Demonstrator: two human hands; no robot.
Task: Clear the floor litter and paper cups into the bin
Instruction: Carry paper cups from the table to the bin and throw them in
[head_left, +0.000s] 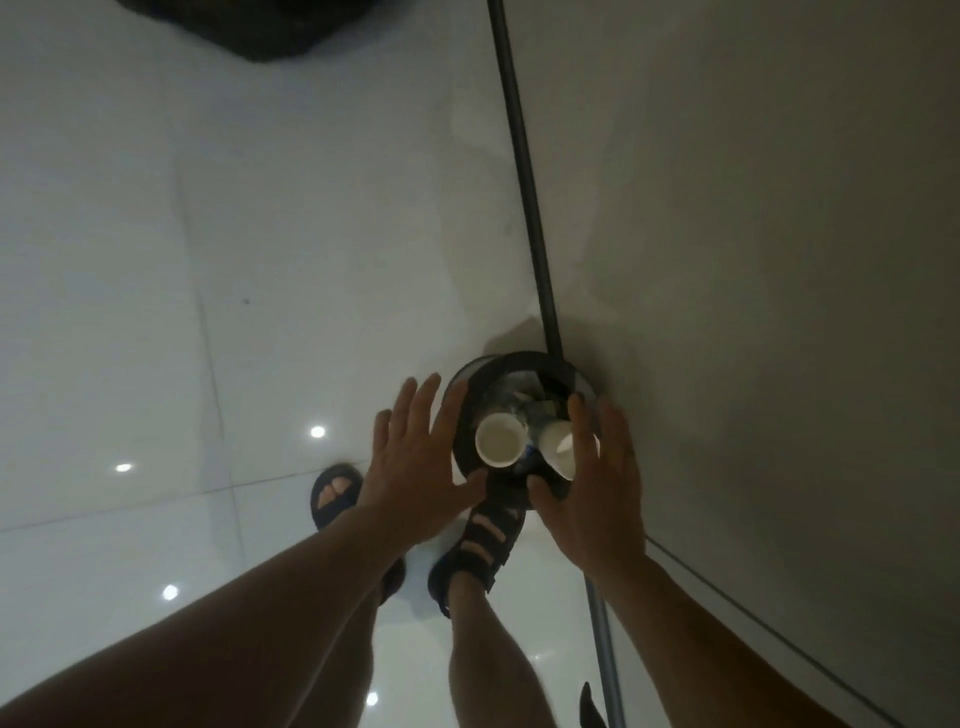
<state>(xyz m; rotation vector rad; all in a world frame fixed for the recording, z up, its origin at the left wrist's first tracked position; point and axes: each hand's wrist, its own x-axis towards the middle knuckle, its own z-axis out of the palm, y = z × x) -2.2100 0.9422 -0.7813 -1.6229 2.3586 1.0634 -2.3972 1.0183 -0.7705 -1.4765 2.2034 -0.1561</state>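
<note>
A round black bin (470, 387) stands on the white floor against the wall. Two white paper cups lie on top of the litter inside it: one (498, 439) with its mouth facing up, the other (558, 447) tipped on its side. Crumpled litter (524, 395) fills the bin behind them. My left hand (415, 462) hovers with straight spread fingers over the bin's left rim. My right hand (592, 483) is held flat with straight fingers over the right rim. Neither hand holds anything.
A grey wall (753, 260) with a dark skirting strip (524, 171) runs along the right. My feet in dark sandals (483, 540) stand just before the bin. A dark object (234, 26) sits at the top left on the glossy tiled floor (208, 260).
</note>
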